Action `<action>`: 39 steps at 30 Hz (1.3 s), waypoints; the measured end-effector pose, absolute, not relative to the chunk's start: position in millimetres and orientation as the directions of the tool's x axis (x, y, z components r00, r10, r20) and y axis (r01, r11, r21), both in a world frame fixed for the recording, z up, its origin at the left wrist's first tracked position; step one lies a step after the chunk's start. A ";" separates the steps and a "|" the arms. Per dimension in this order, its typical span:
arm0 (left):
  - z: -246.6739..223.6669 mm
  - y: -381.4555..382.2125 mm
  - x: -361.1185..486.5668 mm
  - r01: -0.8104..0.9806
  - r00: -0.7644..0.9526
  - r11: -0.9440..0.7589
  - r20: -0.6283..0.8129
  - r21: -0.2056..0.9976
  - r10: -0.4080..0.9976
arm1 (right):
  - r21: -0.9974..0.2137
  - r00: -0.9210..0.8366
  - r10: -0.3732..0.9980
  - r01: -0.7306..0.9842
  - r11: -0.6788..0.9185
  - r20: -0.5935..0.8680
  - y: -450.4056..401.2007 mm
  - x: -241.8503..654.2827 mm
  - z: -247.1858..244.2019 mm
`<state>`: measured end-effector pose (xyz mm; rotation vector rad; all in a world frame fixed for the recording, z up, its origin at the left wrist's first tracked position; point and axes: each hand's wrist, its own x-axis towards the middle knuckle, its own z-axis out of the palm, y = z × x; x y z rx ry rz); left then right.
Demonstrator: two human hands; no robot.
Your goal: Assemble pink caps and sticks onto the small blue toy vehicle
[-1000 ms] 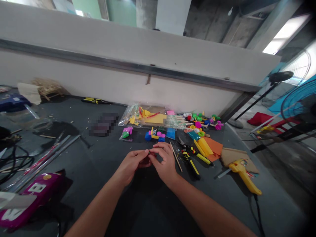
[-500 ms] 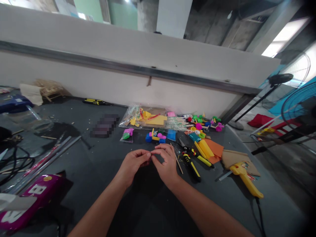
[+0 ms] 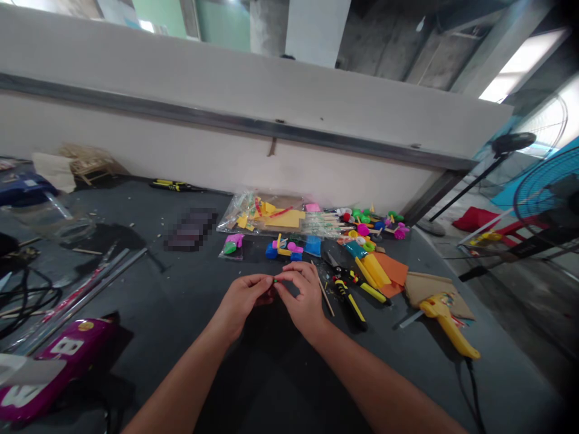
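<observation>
Fingertip to fingertip, my left hand point(image 3: 246, 301) and my right hand point(image 3: 303, 298) meet above the dark table. Between them shows a tiny green piece point(image 3: 275, 280), pinched by thumbs and forefingers; its kind is too small to make out. Just beyond the hands sits a small model of blue, yellow and pink clay point(image 3: 284, 248). A thin wooden stick point(image 3: 322, 289) lies close to the right hand. Beside it are pliers with black and yellow handles point(image 3: 350, 301).
A clear plastic bag of yellow pieces point(image 3: 266, 216) lies at the back. Colourful clay shapes point(image 3: 366, 228) are heaped to its right. A yellow glue gun point(image 3: 447, 322) rests on the right, by orange sheets point(image 3: 391, 271). A purple device point(image 3: 58, 367) stands at left.
A bit of green now shows between the fingertips, where none was visible before. The hands have otherwise barely moved, and the view has shifted slightly.
</observation>
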<state>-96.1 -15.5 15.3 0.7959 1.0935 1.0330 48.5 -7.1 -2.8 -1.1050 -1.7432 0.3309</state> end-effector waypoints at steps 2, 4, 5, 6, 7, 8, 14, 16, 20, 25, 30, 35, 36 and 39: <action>15.2 -15.3 -96.4 -0.258 0.111 0.336 -0.318 0.906 0.942 | -0.657 -0.074 0.796 0.522 0.544 0.600 -6.9 48.9 -2.9; 14.9 -15.1 -96.4 -0.248 0.105 0.332 -0.316 0.910 0.943 | -0.656 -0.075 0.797 0.523 0.543 0.600 -6.9 49.0 -3.1; 14.7 -15.0 -96.3 -0.246 0.102 0.329 -0.313 0.912 0.944 | -0.654 -0.079 0.795 0.523 0.546 0.601 -6.9 48.9 -3.4; 14.5 -14.9 -96.2 -0.247 0.099 0.325 -0.309 0.913 0.946 | -0.651 -0.084 0.793 0.522 0.551 0.603 -7.0 48.7 -3.8; 14.2 -14.9 -96.1 -0.252 0.100 0.320 -0.304 0.913 0.947 | -0.648 -0.090 0.790 0.519 0.557 0.607 -7.2 48.4 -4.2; 13.8 -14.8 -96.1 -0.259 0.102 0.317 -0.300 0.912 0.948 | -0.645 -0.098 0.787 0.516 0.563 0.609 -7.3 48.1 -4.5; 12.1 -16.0 -96.1 -0.292 0.147 0.333 -0.303 0.896 0.942 | -0.660 -0.104 0.800 0.508 0.554 0.591 -7.0 47.3 -3.2; 12.4 -16.7 -96.0 -0.288 0.154 0.342 -0.310 0.894 0.938 | -0.660 -0.100 0.800 0.508 0.553 0.592 -6.3 47.6 -2.5; 12.8 -17.1 -95.9 -0.275 0.131 0.354 -0.330 0.894 0.935 | -0.652 -0.094 0.789 0.509 0.562 0.607 -4.7 48.5 -3.5; 7.2 -14.6 -97.3 -0.271 0.109 0.350 -0.333 0.897 0.937 | -0.634 -0.115 0.775 0.506 0.584 0.622 -4.3 49.3 -5.8; 4.0 -13.1 -97.4 -0.310 0.117 0.351 -0.331 0.884 0.936 | -0.646 -0.125 0.779 0.487 0.587 0.614 -5.4 48.3 -5.5; 8.6 -15.2 -95.3 -0.297 0.135 0.357 -0.332 0.886 0.934 | -0.660 -0.101 0.788 0.487 0.572 0.607 -5.0 48.0 -4.9; 9.2 -15.4 -95.1 -0.293 0.132 0.359 -0.334 0.886 0.933 | -0.658 -0.098 0.786 0.489 0.572 0.610 -4.7 48.1 -5.1; 9.0 -15.3 -95.2 -0.288 0.122 0.360 -0.338 0.888 0.933 | -0.652 -0.093 0.780 0.494 0.575 0.618 -3.8 48.5 -6.0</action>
